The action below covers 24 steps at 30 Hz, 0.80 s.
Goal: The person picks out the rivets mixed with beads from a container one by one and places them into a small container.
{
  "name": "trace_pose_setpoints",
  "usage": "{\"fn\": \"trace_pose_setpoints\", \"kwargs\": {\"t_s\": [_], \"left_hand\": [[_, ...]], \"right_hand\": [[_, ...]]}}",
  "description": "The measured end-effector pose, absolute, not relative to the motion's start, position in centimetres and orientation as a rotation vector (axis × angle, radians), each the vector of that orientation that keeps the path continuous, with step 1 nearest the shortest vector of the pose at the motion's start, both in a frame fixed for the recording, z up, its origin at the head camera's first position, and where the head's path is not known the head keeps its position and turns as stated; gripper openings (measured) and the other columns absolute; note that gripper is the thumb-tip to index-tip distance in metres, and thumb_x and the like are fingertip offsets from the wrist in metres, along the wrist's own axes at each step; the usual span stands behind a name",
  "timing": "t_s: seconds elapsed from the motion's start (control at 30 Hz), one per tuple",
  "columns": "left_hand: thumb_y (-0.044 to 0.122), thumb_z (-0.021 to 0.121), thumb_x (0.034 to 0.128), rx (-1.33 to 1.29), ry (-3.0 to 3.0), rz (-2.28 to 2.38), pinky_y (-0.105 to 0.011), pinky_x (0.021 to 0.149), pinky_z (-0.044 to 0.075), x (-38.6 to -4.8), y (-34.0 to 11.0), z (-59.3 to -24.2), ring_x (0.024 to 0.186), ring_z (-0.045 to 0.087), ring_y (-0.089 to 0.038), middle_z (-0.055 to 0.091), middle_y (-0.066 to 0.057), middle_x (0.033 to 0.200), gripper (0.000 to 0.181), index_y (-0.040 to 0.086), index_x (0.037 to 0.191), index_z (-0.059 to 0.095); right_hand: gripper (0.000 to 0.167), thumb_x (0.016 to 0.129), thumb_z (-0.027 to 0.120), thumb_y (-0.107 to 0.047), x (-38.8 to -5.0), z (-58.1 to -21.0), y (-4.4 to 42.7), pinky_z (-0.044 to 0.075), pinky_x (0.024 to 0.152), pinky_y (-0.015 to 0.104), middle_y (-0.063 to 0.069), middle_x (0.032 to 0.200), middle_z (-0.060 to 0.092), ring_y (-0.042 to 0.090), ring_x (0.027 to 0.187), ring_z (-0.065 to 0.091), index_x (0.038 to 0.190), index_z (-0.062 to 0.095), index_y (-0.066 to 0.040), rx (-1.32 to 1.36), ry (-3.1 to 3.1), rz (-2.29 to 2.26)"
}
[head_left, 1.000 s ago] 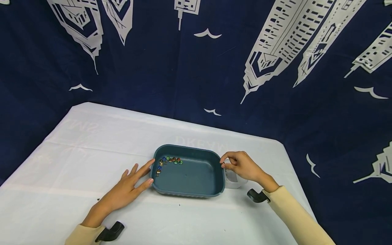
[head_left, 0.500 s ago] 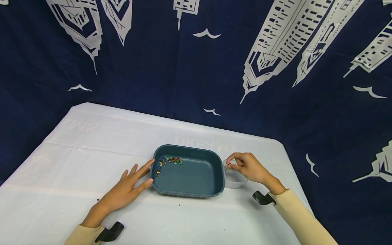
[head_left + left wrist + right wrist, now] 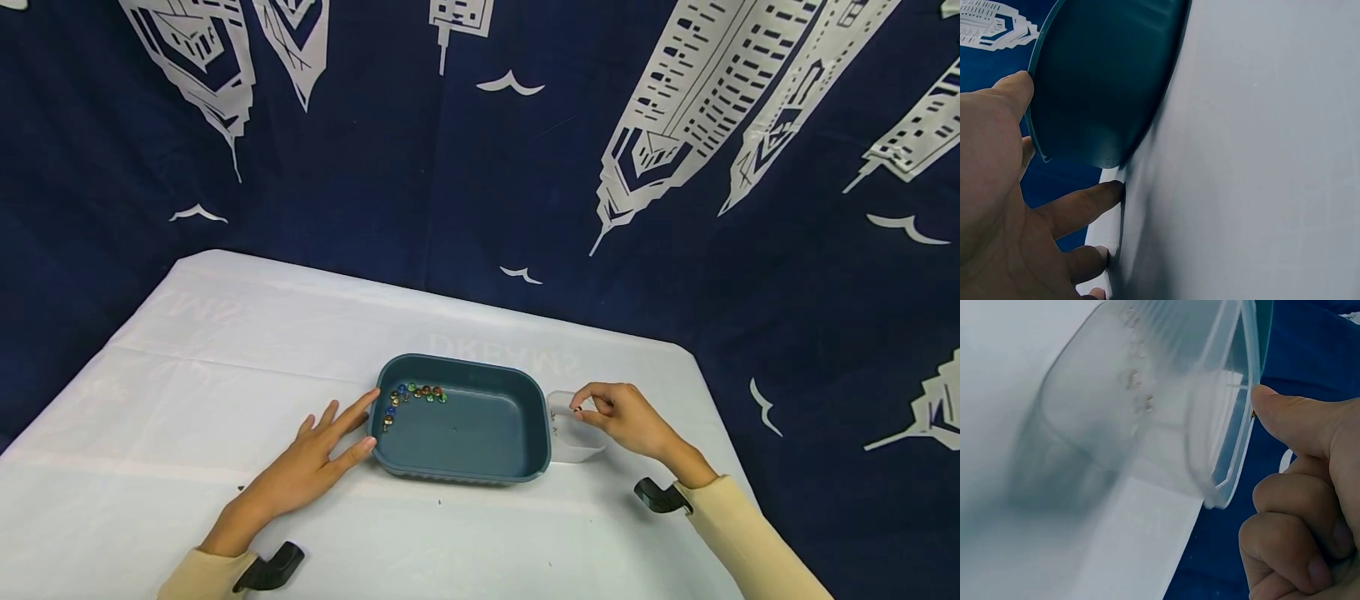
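Observation:
My left hand [image 3: 311,458] rests its thumb and index finger against the left rim of a blue-green plastic basin [image 3: 472,442], its fingers spread. Inside the basin, several small shiny coloured balls [image 3: 412,388] line the back-left corner. My right hand [image 3: 626,419] is over a clear plastic container [image 3: 573,450] that stands against the basin's right side. Between its thumb and index finger it pinches a tiny dark-and-gold piece [image 3: 1252,414], too small to identify, while the other fingers curl in. Several tiny pieces [image 3: 1134,380] lie inside the clear container.
A white cloth [image 3: 262,333] covers the table, with a few dark specks on it. Behind hangs a dark blue curtain [image 3: 420,183] with white building prints. Black wrist mounts [image 3: 273,567] stick out from both sleeves.
My right hand has moved right, from the basin's right rim to over the clear container, still pinching the tiny piece. The left hand and basin have stayed in place.

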<state>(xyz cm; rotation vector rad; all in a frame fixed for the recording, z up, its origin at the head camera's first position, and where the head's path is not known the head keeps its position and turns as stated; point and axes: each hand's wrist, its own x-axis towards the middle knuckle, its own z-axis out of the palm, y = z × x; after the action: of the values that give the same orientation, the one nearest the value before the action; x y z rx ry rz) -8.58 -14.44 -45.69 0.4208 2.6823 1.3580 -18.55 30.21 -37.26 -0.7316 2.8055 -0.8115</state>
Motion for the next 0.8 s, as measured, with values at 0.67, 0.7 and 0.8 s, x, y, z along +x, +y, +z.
{"fn": "trace_pose_setpoints", "kwargs": {"t_s": [0.67, 0.7, 0.8], "left_hand": [[0.047, 0.052, 0.1032, 0.414, 2.683, 1.356, -0.078, 0.111, 0.0, -8.47, -14.44, -45.52, 0.148, 0.009, -0.057, 0.052, -0.019, 0.147, 0.064, 0.042, 0.159, 0.02], [0.046, 0.052, 0.1033, 0.414, 2.684, 1.354, -0.078, 0.111, 0.0, -8.47, -14.45, -45.51, 0.148, 0.009, -0.058, 0.052, -0.019, 0.147, 0.064, 0.042, 0.159, 0.02], [0.046, 0.052, 0.1033, 0.413, 2.686, 1.35, -0.078, 0.111, 0.001, -8.46, -14.46, -45.52, 0.148, 0.01, -0.058, 0.052, -0.018, 0.147, 0.064, 0.042, 0.159, 0.02]], "right_hand": [[0.028, 0.087, 0.078, -0.008, -18.35, -37.43, 31.25, 0.031, 0.051, 0.023, -0.011, 0.061, 0.026, 0.001, 0.055, 0.026, 0.113, 0.07, -0.005, -0.743, 2.814, -0.852], [0.031, 0.086, 0.078, -0.008, -18.37, -37.44, 31.24, 0.03, 0.051, 0.023, -0.011, 0.061, 0.026, 0.001, 0.055, 0.026, 0.116, 0.069, -0.005, -0.752, 2.815, -0.86], [0.034, 0.087, 0.078, -0.009, -18.38, -37.46, 31.23, 0.029, 0.051, 0.024, -0.011, 0.063, 0.026, 0.0, 0.056, 0.026, 0.118, 0.067, -0.004, -0.757, 2.818, -0.868]]}}
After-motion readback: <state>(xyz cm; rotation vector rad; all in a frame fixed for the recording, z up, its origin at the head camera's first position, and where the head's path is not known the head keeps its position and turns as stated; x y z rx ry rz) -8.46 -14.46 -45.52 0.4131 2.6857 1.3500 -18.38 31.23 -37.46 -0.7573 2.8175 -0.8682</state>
